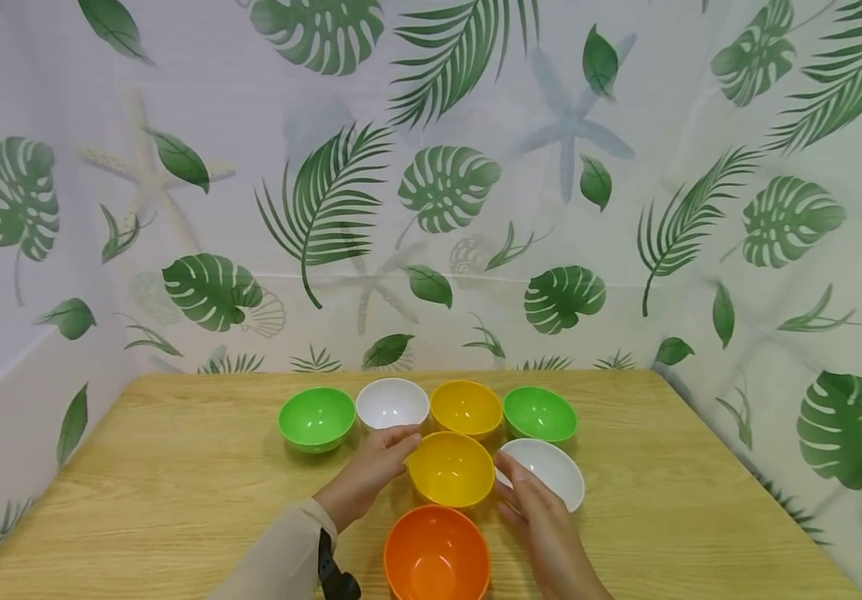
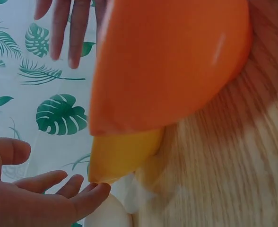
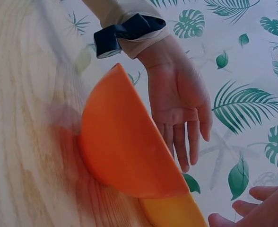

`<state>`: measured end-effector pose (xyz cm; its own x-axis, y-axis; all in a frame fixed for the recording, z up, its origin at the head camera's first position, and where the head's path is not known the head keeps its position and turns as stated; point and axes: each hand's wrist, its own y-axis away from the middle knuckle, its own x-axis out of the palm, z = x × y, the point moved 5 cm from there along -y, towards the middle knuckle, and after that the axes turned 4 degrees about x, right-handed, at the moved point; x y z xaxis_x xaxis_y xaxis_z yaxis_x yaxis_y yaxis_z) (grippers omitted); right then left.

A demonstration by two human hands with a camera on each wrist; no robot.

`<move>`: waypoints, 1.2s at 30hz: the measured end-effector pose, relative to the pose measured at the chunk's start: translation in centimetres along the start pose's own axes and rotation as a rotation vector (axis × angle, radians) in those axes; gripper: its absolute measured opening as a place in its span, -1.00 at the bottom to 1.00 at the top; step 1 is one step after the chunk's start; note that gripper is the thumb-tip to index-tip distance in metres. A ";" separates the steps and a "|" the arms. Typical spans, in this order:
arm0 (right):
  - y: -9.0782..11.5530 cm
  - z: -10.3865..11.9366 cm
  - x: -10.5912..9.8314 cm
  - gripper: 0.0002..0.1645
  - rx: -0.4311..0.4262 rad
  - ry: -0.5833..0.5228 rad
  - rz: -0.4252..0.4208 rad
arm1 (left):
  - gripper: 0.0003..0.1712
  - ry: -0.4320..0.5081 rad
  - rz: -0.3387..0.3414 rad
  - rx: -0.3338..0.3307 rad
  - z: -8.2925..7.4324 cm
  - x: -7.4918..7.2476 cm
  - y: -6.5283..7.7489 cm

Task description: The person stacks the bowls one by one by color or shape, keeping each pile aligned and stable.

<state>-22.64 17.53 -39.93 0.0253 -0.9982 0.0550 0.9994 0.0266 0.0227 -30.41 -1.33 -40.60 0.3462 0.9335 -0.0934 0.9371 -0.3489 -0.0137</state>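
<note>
A yellow bowl (image 1: pixel 451 469) stands upright on the table between both hands. My left hand (image 1: pixel 374 467) is at its left side, and in the left wrist view the fingertips meet or nearly meet the bowl's rim. On the opposite side is my right hand (image 1: pixel 539 517), fingers extended beside the rim; whether they touch it I cannot tell. An orange bowl (image 1: pixel 437 554) sits directly in front of the yellow one, close to me. The right fingers partly cover a white bowl (image 1: pixel 551 471) to the right.
Behind the hands, a row holds a green bowl (image 1: pixel 317 419), a white bowl (image 1: pixel 392 403), another yellow bowl (image 1: pixel 467 409) and another green bowl (image 1: pixel 539 413). All rest on a wooden table (image 1: pixel 176 492). A leaf-print cloth (image 1: pixel 446 275) hangs behind the table.
</note>
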 end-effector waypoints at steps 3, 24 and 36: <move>0.0 0.0 0.0 -0.30 -0.003 0.008 0.013 | -0.47 0.003 0.027 -0.009 0.3 0.1 -0.2; 0.4 -0.1 -0.2 -0.28 -0.004 0.027 0.016 | -0.45 0.036 0.108 -0.113 3.2 0.9 -1.8; 0.4 -0.7 0.0 -0.27 0.014 -0.016 0.064 | -0.49 0.039 0.090 -0.063 3.3 0.9 -1.4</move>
<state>-22.25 17.54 -40.60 0.0889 -0.9934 0.0726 0.9953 0.0915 0.0329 -31.56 -0.26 -43.97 0.4296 0.9015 -0.0527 0.9026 -0.4269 0.0559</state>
